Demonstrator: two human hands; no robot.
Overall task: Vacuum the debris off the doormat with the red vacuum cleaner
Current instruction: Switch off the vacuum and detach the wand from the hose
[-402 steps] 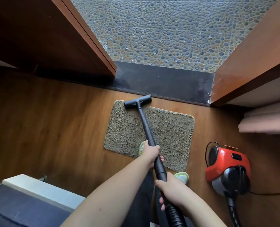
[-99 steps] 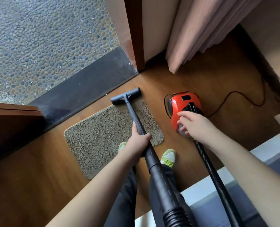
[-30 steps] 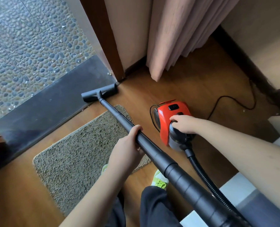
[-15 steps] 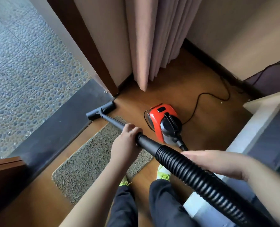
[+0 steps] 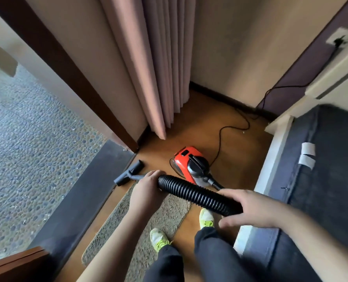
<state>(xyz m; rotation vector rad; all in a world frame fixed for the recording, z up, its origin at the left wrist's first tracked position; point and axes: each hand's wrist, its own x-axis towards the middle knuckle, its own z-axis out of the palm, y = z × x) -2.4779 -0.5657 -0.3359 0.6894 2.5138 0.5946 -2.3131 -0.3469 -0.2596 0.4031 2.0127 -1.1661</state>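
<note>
My left hand (image 5: 146,192) wraps the black wand where it meets the ribbed hose (image 5: 197,195); my right hand (image 5: 250,208) cups the hose loosely, fingers spread. The glossy red vacuum (image 5: 191,165) sits on the wooden floor beyond the speckled tan doormat (image 5: 169,212). The nozzle (image 5: 129,173) rests off the mat.

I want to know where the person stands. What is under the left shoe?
The left shoe stands on the doormat; the right shoe is on the wooden floor beside it. The mat surface under the sole is covered, so any debris there cannot be seen.
</note>
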